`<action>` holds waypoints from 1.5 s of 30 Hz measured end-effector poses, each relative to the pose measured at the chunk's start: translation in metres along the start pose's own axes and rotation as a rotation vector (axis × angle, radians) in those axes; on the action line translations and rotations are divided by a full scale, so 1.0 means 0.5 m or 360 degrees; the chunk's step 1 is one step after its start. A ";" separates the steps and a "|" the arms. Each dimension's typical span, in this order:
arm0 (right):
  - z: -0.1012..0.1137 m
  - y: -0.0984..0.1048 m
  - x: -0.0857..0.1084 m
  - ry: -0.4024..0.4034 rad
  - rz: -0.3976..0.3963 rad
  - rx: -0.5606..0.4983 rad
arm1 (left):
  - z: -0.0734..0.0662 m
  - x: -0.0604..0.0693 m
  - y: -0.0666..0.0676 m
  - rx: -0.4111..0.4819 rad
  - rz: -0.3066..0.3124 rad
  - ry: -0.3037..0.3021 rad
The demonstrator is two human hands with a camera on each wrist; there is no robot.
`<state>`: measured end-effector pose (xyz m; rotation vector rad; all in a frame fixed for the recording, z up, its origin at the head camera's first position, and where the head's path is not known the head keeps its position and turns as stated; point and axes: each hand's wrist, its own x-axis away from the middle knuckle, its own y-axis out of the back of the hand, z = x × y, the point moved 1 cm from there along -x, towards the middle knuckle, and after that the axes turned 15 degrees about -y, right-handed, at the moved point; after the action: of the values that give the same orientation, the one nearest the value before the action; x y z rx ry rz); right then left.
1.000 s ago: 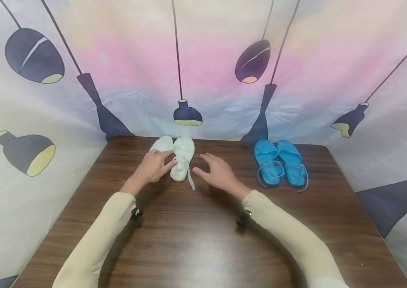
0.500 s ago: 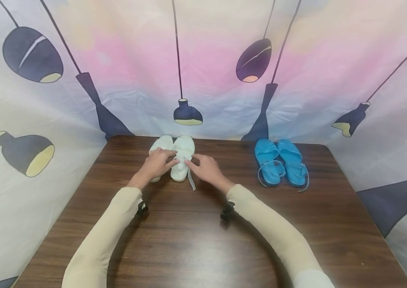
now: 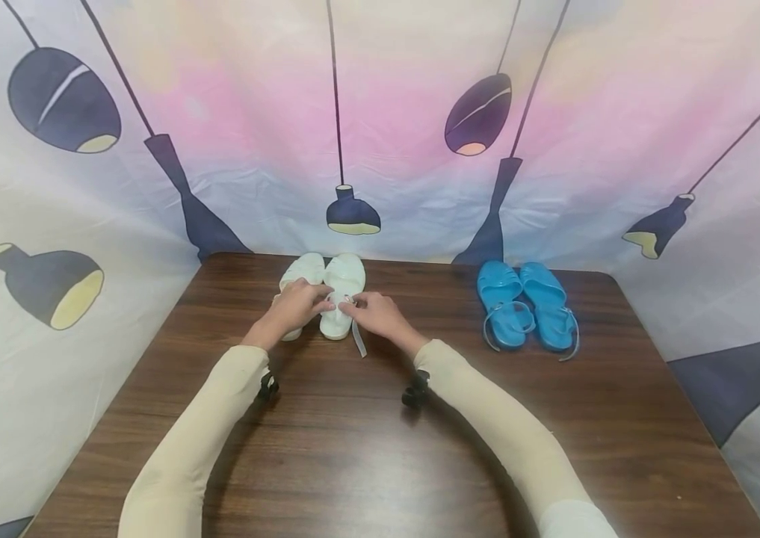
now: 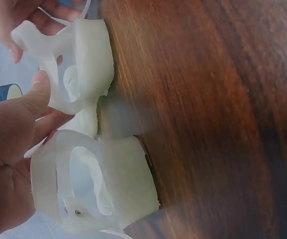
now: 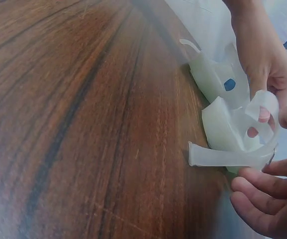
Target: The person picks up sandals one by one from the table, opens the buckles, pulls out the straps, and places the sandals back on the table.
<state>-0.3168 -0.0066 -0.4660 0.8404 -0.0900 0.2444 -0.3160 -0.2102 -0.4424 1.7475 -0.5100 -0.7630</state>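
A pair of white sandals stands side by side at the table's back edge. Between the hands is the right-hand white sandal [image 3: 344, 270]; its ankle strap [image 5: 228, 157] has a loose end hanging out to the right. My left hand [image 3: 294, 305] reaches over the left-hand white sandal [image 3: 306, 267] and pinches the strap's inner side with thumb and fingers. On the outer side, my right hand [image 3: 380, 314] pinches the strap near its buckle, thumb above and fingers beneath. The fingers partly cover the buckle.
Two blue sandals, one [image 3: 497, 278] beside the other [image 3: 544, 287], lie at the back right of the brown wooden table [image 3: 366, 433]. A cloth backdrop [image 3: 406, 112] printed with lamps hangs behind the table and along both sides.
My right hand has moved left from beside the white sandals to the strap and its fingers have closed there. My left hand has shifted slightly right, thumb and fingers drawing together.
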 end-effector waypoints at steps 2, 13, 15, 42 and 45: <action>-0.001 -0.002 -0.001 -0.0010 0.0029 0.0000 | 0.000 -0.002 0.000 0.0005 -0.0006 -0.0021; -0.009 0.004 0.000 -0.0035 0.0207 -0.0301 | 0.007 -0.011 -0.007 0.0112 -0.0021 -0.0013; -0.010 0.006 0.001 -0.0057 0.0238 -0.0377 | 0.007 -0.013 -0.009 0.0139 -0.0016 0.0012; -0.052 0.101 0.069 0.0038 0.0089 -0.0768 | -0.094 -0.035 0.009 0.0715 -0.0385 0.0059; -0.065 0.119 0.084 0.0060 0.0076 -0.0708 | -0.115 -0.040 0.010 0.0757 -0.0419 0.0044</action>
<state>-0.2915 0.0633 -0.4371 0.3918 -0.1239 0.2720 -0.2888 -0.1594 -0.4223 2.2972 -0.4729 -0.8459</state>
